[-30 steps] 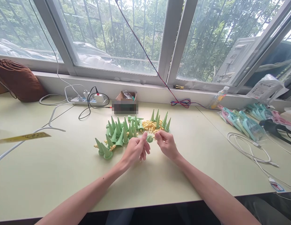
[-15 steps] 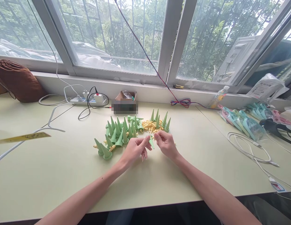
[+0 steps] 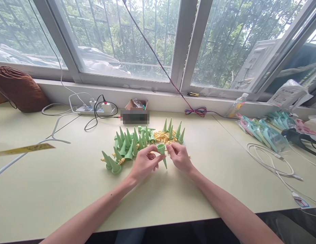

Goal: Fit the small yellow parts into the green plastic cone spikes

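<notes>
My left hand (image 3: 147, 162) grips a green plastic cone spike (image 3: 161, 150) between thumb and fingers. Its round, open, hollow end faces up toward me and its point slants down. At the spike's right side, my right hand (image 3: 180, 156) is closed in a pinch; whatever its fingertips hold is too small and hidden to make out. Beyond my left hand stand several more green cone spikes (image 3: 128, 153), some with small yellow valve pieces sticking out of their sides. A pile of yellow valve pieces (image 3: 161, 136) lies behind my hands, with several upright spikes around it.
A small cardboard box (image 3: 135, 104) and a power strip (image 3: 84, 109) with cables sit along the back. On the right are clear-and-pastel plastic items (image 3: 266, 134) and a coiled white cable (image 3: 271, 159). A drink bottle (image 3: 236, 105) leans by the sill; a brown bag (image 3: 19, 88) rests left.
The green spike has been turned in my left hand, so its open end now shows upward and its point reaches lower. My right hand stays closed beside it, nearly in place.
</notes>
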The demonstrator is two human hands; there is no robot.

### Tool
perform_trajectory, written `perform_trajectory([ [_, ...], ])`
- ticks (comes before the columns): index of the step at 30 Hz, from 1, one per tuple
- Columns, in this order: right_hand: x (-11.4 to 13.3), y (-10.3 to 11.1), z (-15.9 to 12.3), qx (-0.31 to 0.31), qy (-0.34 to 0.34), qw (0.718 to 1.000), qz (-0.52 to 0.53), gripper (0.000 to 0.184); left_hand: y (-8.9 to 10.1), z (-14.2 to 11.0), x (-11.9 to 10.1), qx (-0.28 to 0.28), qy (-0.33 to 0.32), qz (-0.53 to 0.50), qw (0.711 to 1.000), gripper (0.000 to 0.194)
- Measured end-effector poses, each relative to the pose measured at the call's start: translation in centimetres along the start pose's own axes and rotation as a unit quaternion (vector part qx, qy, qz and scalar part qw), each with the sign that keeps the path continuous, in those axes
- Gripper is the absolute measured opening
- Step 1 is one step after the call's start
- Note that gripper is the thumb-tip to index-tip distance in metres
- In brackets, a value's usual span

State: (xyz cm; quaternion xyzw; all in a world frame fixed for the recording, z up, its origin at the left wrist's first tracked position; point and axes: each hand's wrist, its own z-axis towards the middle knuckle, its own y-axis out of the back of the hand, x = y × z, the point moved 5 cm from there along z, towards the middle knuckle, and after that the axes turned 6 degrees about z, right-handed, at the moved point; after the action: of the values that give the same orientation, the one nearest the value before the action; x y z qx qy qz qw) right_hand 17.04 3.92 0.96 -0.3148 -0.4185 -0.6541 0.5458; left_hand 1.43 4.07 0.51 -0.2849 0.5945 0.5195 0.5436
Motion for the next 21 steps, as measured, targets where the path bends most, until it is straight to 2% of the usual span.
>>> perform_trajectory([
  [4, 0.0, 0.3, 0.0, -0.024, -0.015, 1.0, 0.006, 0.043, 0.0, 0.1, -0.6, -0.007, 0.042, -0.021, 0.999, 0.036],
  [10, 0.0, 1.1, 0.0, -0.075, -0.031, 0.997, 0.012, 0.043, 0.1, 0.4, -1.1, -0.023, 0.043, -0.086, 0.995, 0.036],
  [12, 0.0, 1.0, 0.0, -0.07, -0.026, 0.997, 0.017, 0.042, -0.2, 0.4, -0.8, 0.012, 0.071, -0.123, 0.99, 0.049],
  [16, 0.1, 0.4, -0.1, -0.026, -0.003, 0.999, 0.021, 0.041, -1.4, 0.2, -0.3, 0.12, 0.141, -0.188, 0.965, 0.069],
  [21, 0.2, 0.1, -0.2, -0.003, 0.008, 1.0, 0.03, 0.042, -1.8, 0.0, -0.2, 0.156, 0.152, -0.23, 0.949, 0.069],
])
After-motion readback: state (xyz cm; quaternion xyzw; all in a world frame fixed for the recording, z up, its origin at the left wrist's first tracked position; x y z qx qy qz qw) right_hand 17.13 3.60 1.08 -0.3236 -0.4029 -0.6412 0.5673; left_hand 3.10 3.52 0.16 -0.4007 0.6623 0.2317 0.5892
